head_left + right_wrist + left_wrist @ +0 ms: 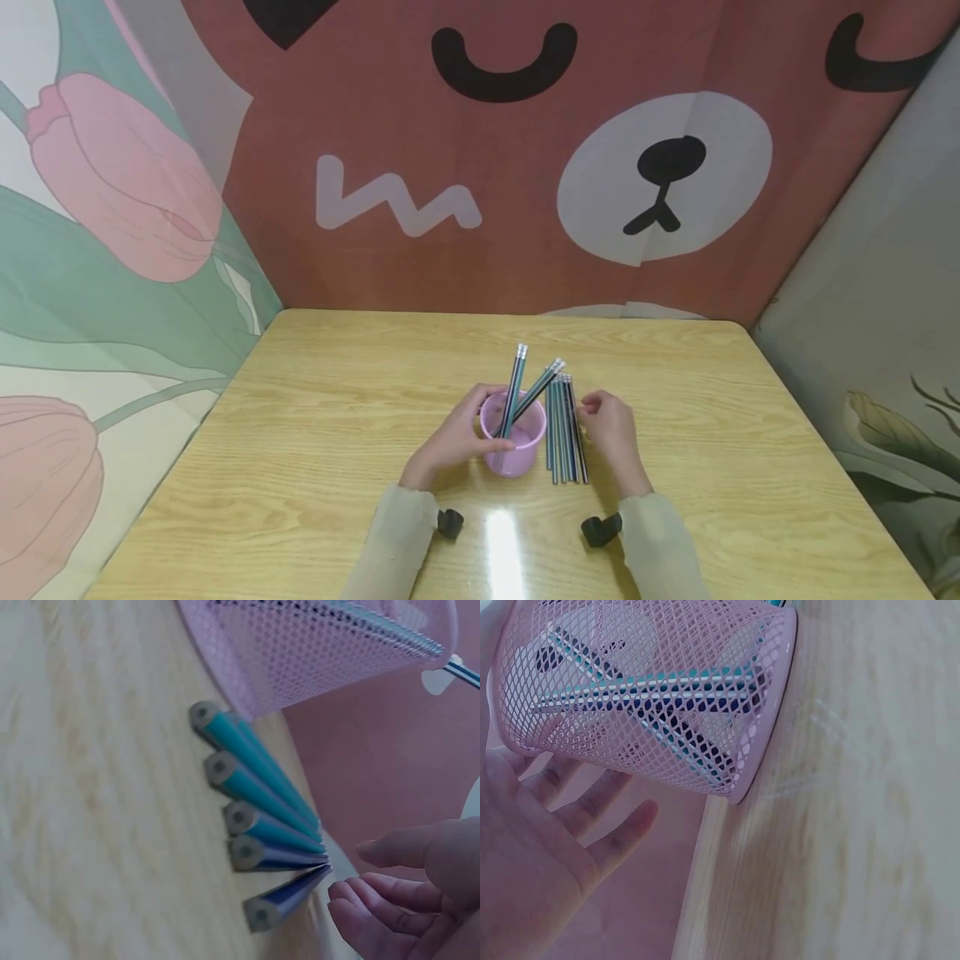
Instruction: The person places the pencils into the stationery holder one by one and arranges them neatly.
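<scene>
While the left hand [453, 433] grips the cup [516, 463], loose pencils [563, 433] lie to its right on the worktop [750, 467], probably light, stiff, slippery, best pinched mid-length by the right hand [613, 427], fingers parted, empty.

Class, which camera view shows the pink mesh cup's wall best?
Left wrist view: the cup wall looms close, its holes clearest. The head view shows it small, partly behind the left hand; the right wrist view shows less, at its top edge.

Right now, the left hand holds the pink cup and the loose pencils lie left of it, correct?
No: the loose pencils lie right of the pink cup, as the head view shows; the left hand does hold it.
</scene>
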Motion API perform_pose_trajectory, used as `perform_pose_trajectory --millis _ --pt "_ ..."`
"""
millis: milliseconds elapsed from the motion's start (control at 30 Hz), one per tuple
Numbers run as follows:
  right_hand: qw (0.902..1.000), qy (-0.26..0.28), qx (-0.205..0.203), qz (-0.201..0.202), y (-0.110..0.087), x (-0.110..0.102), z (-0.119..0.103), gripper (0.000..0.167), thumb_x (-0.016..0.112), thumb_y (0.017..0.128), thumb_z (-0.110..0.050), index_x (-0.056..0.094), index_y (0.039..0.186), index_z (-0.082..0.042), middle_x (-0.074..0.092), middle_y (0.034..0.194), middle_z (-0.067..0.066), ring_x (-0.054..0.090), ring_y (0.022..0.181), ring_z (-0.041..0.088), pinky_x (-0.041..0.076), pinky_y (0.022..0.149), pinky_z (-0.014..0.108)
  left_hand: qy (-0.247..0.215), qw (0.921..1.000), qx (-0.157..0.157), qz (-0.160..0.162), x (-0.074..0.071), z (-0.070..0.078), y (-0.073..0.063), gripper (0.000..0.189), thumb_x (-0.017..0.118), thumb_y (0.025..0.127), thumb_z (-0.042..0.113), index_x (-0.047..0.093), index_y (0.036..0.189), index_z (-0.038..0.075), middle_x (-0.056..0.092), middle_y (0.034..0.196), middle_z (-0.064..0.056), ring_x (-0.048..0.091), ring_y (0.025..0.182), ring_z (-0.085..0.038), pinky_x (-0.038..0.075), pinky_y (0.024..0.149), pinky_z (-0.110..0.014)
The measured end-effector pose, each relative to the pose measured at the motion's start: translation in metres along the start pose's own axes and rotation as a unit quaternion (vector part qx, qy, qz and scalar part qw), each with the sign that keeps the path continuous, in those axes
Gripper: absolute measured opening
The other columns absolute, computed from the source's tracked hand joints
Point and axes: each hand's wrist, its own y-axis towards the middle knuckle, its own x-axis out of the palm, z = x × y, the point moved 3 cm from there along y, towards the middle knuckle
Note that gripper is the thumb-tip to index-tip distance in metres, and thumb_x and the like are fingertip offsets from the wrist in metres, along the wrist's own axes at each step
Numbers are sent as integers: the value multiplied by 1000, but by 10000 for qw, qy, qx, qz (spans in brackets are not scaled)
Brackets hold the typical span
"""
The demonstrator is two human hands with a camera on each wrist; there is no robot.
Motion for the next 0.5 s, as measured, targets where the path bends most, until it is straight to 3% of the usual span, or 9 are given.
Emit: perform_pose_trajectory --millis 500 --pt "9965 -812 -94 -159 9 11 4 26 70 85 -16 64 99 6 67 87 17 60 71 22 48 56 27 -54 9998 -161 -35 0 5 -1 81 83 75 14 39 143 11 44 147 -11 42 136 -31 33 115 -54"
